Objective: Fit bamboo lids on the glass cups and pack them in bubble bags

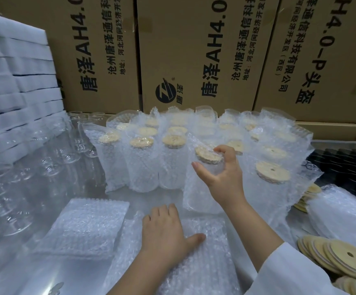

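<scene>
Here, at a packing table, a person's right hand (221, 173) curls thumb and fingers round the top of a glass cup (210, 170), capped with its bamboo lid (207, 155) and standing inside a bubble bag (196, 194) at the centre of the frame. The left hand (164, 228) presses flat, fingers straight, on a stack of empty bags (206, 256) at lower centre. Behind stand rows of bagged cups (143, 165), each with a lid. Bare glasses (9, 199) crowd the left, loose lids (343, 260) lie lower right, and cartons (194, 50) fill the top.
</scene>
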